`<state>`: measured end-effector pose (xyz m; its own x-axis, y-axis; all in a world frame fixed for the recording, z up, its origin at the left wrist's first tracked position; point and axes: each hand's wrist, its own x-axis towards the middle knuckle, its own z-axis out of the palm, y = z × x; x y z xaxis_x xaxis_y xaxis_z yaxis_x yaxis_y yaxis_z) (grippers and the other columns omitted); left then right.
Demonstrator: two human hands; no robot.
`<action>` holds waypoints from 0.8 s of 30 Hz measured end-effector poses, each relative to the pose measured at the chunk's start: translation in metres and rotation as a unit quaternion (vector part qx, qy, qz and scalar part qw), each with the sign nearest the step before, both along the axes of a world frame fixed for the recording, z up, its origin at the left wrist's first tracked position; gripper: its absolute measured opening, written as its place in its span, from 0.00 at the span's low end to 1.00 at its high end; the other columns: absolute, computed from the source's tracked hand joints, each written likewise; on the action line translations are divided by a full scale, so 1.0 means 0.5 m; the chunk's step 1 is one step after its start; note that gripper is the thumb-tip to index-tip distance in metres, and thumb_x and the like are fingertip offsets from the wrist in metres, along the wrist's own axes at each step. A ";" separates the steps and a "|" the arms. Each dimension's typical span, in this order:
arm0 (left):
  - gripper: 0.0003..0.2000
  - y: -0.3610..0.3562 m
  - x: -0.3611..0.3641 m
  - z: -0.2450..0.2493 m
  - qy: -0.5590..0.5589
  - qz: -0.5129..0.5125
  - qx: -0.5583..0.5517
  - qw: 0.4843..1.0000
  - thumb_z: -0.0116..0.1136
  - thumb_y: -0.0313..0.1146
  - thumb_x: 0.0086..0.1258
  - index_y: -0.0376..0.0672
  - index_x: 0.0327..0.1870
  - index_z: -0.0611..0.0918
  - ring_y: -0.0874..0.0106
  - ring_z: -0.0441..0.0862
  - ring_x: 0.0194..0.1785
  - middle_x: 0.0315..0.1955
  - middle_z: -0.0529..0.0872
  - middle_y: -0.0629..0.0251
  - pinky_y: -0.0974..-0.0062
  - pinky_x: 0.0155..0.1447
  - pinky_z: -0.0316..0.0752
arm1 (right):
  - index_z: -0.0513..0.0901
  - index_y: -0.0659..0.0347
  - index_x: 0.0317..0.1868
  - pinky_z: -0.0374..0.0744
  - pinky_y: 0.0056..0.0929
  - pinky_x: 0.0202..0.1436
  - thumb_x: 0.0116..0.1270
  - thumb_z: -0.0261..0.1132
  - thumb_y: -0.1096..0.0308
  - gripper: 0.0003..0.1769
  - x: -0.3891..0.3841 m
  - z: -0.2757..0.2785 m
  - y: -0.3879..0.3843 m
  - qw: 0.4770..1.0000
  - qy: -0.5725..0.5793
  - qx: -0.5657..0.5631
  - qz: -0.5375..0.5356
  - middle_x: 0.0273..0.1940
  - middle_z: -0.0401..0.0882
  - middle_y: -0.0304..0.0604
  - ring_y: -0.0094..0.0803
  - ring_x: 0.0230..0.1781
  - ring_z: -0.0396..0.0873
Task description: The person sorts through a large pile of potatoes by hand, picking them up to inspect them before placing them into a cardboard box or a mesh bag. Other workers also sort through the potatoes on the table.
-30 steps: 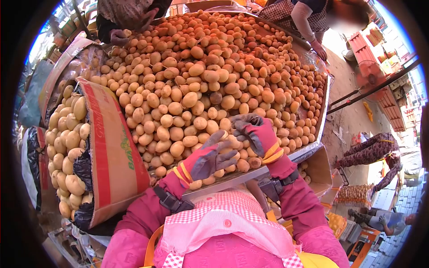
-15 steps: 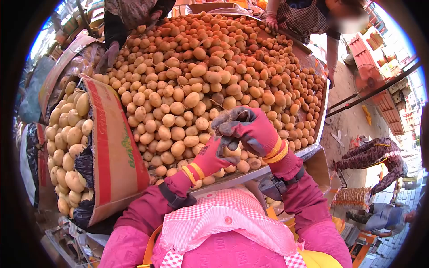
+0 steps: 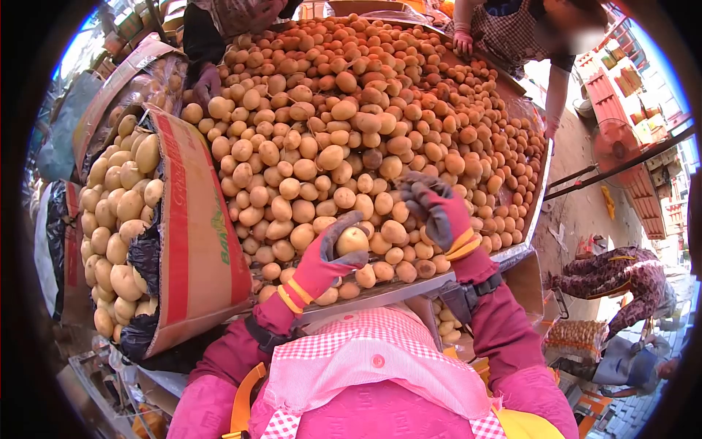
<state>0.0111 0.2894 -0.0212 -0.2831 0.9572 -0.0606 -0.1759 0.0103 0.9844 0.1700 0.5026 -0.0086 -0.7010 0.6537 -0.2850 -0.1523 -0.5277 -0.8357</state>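
Observation:
Both my hands wear red gloves with grey palms and fingers. My left hand [image 3: 333,252] holds a pale round potato [image 3: 352,241] between thumb and fingers, low over the near side of a large heap of potatoes [image 3: 344,110]. To its right, my right hand [image 3: 436,212] hangs above the heap with bent, dark fingertips; whether something thin is pinched in them is too small to tell. The heap rests on a metal-edged table [image 3: 395,287].
An open cardboard box [image 3: 194,227] full of larger potatoes stands at the left. Two people reach in at the far side, one with a pink-gloved hand [image 3: 463,42]. A pole [image 3: 621,162] juts in at the right. Another person [image 3: 621,282] bends beyond it.
My hands have moved apart. A potato now shows in my left hand, and my right hand has shifted right. The view has also shifted slightly.

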 end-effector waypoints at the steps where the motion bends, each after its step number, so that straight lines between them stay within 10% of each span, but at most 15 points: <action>1: 0.32 -0.003 -0.001 0.001 -0.015 -0.006 0.002 1.000 0.72 0.30 0.67 0.37 0.71 0.71 0.72 0.75 0.66 0.66 0.77 0.61 0.72 0.69 0.74 | 0.82 0.65 0.59 0.84 0.29 0.52 0.74 0.66 0.66 0.17 -0.012 0.000 -0.106 0.963 -0.098 0.245 0.057 0.52 0.85 0.43 0.33 0.49 0.85; 2: 0.33 -0.008 0.001 0.003 -0.025 -0.012 0.004 1.000 0.72 0.30 0.67 0.36 0.72 0.70 0.72 0.75 0.67 0.67 0.76 0.60 0.72 0.69 0.74 | 0.82 0.64 0.58 0.83 0.32 0.51 0.72 0.66 0.67 0.17 -0.016 -0.004 -0.172 0.854 -0.189 0.472 0.110 0.50 0.85 0.42 0.37 0.47 0.85; 5: 0.34 -0.021 0.006 0.002 0.044 0.011 0.011 0.999 0.73 0.30 0.66 0.36 0.72 0.70 0.69 0.76 0.67 0.66 0.77 0.59 0.70 0.70 0.73 | 0.82 0.62 0.54 0.81 0.37 0.52 0.71 0.67 0.62 0.16 0.010 -0.001 -0.125 0.781 -0.282 0.520 0.198 0.46 0.84 0.47 0.44 0.45 0.84; 8: 0.34 -0.022 0.009 0.004 0.194 0.021 0.007 0.981 0.73 0.30 0.64 0.37 0.72 0.71 0.65 0.78 0.66 0.64 0.80 0.58 0.68 0.71 0.73 | 0.81 0.59 0.43 0.79 0.46 0.44 0.70 0.66 0.52 0.17 0.005 0.040 -0.135 0.838 -0.210 0.470 0.180 0.39 0.81 0.48 0.49 0.39 0.82; 12: 0.33 -0.022 0.010 0.017 0.314 -0.015 -0.036 0.949 0.74 0.31 0.62 0.39 0.70 0.75 0.63 0.81 0.64 0.60 0.83 0.53 0.65 0.67 0.75 | 0.81 0.54 0.39 0.78 0.41 0.38 0.64 0.68 0.55 0.13 0.004 0.039 -0.170 0.652 -0.283 0.670 0.217 0.34 0.79 0.42 0.46 0.36 0.81; 18: 0.36 -0.026 -0.027 0.020 0.444 -0.118 0.017 0.888 0.73 0.33 0.62 0.40 0.72 0.72 0.60 0.82 0.61 0.60 0.83 0.55 0.64 0.65 0.76 | 0.83 0.51 0.38 0.79 0.40 0.39 0.62 0.69 0.58 0.09 0.012 0.065 -0.208 0.661 -0.250 0.654 0.270 0.36 0.81 0.38 0.39 0.38 0.83; 20: 0.32 -0.027 -0.016 0.026 0.300 -0.039 0.032 0.953 0.71 0.30 0.63 0.41 0.70 0.74 0.65 0.82 0.60 0.58 0.83 0.59 0.66 0.65 0.75 | 0.83 0.52 0.40 0.79 0.39 0.43 0.62 0.71 0.55 0.13 0.033 0.069 -0.196 0.789 -0.222 0.444 0.362 0.39 0.83 0.39 0.37 0.41 0.84; 22: 0.29 -0.031 -0.025 -0.023 0.270 -0.018 0.037 0.962 0.70 0.29 0.64 0.40 0.67 0.76 0.67 0.82 0.58 0.56 0.84 0.60 0.68 0.63 0.76 | 0.82 0.53 0.55 0.80 0.38 0.47 0.61 0.74 0.51 0.25 0.062 0.039 -0.185 0.777 -0.227 0.473 0.347 0.44 0.84 0.42 0.39 0.45 0.85; 24: 0.25 -0.033 -0.028 -0.052 0.239 -0.006 0.046 0.970 0.69 0.28 0.64 0.40 0.64 0.78 0.69 0.82 0.56 0.55 0.84 0.62 0.70 0.62 0.77 | 0.71 0.55 0.72 0.81 0.37 0.52 0.60 0.75 0.50 0.42 0.085 0.033 -0.179 0.593 -0.515 0.510 0.352 0.50 0.84 0.49 0.45 0.49 0.85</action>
